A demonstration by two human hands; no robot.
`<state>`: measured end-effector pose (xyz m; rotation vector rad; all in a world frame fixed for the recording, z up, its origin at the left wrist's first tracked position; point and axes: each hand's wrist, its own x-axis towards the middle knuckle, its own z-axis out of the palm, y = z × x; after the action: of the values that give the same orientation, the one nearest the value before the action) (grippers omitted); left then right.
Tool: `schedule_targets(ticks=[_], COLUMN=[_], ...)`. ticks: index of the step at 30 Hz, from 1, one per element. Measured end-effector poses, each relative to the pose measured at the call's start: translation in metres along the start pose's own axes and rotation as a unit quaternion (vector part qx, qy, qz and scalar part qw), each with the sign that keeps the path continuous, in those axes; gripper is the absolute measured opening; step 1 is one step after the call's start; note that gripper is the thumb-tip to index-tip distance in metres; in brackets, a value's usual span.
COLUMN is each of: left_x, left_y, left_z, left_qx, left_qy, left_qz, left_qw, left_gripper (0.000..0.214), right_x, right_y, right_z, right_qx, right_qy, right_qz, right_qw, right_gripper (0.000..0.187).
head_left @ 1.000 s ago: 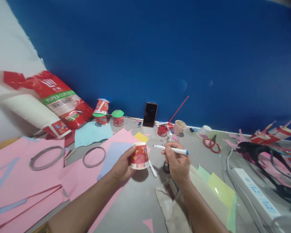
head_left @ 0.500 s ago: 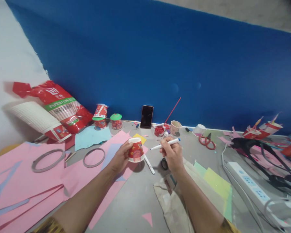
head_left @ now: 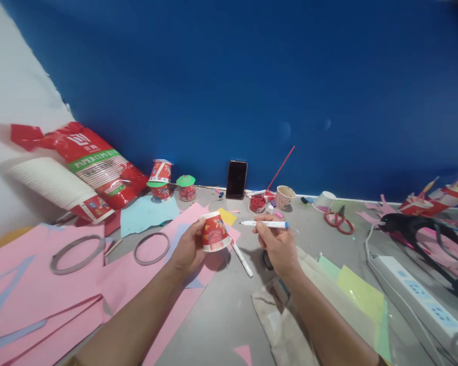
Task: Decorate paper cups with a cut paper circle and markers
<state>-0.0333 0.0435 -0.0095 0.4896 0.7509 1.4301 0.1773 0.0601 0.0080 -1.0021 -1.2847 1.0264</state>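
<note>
My left hand [head_left: 189, 249] is closed around the left side of a red printed paper cup [head_left: 215, 231], held tilted, its wide rim down, above the table. In the fingers of my right hand [head_left: 278, 244] is a slim white marker [head_left: 265, 224]; its blue end points right and its dark tip points left toward the cup. A gap separates the tip from the cup. Below the cup lies a second white marker [head_left: 243, 260] with a red end. Beside my right wrist is a beige cloth [head_left: 277, 325], and a small dark ring [head_left: 267, 260] is partly hidden by my hand.
Pink paper sheets [head_left: 41, 295] and grey tape rings [head_left: 151, 248] spread on the left, below a red bag of paper cups [head_left: 99, 162]. A phone [head_left: 236, 179] leans on the blue wall. Red scissors [head_left: 339, 220] and a white power strip [head_left: 420, 297] are on the right.
My right hand has turned the marker from slanting to nearly level. The cup in my left hand has tilted a little. The whole view has shifted slightly.
</note>
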Motion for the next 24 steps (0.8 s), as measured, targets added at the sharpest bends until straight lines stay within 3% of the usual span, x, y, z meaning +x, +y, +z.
schedule_targets(ticks=[3, 6, 13, 17, 21, 24], left_x=[-0.004, -0.007, -0.011, -0.014, -0.014, -0.016], left_y=[0.001, 0.001, 0.0, -0.002, -0.005, -0.007], left_z=[0.006, 0.009, 0.003, -0.003, -0.004, 0.001], left_qx=[-0.024, -0.019, 0.036, 0.025, 0.004, 0.0], left_qy=[0.006, -0.024, -0.108, -0.129, -0.113, -0.14], left_qz=[-0.041, -0.07, -0.029, -0.022, -0.031, -0.043], left_qw=[0.999, 0.997, 0.993, 0.991, 0.993, 0.989], left_gripper=[0.031, 0.042, 0.062, 0.071, 0.076, 0.077], right_x=[0.0, 0.0, 0.001, -0.004, -0.014, -0.019], right_y=[0.003, 0.004, 0.001, -0.001, 0.006, 0.013], right_z=[0.001, 0.0, -0.003, -0.004, 0.0, 0.007], right_qx=[0.003, -0.001, -0.027, -0.106, -0.162, -0.206], right_qy=[-0.002, 0.001, 0.012, -0.037, -0.111, -0.118], right_qz=[0.006, 0.003, -0.035, -0.109, -0.213, -0.256], right_qw=[1.0, 1.0, 0.999, 0.988, 0.957, 0.937], right_gripper=[0.041, 0.042, 0.035, 0.024, 0.033, 0.027])
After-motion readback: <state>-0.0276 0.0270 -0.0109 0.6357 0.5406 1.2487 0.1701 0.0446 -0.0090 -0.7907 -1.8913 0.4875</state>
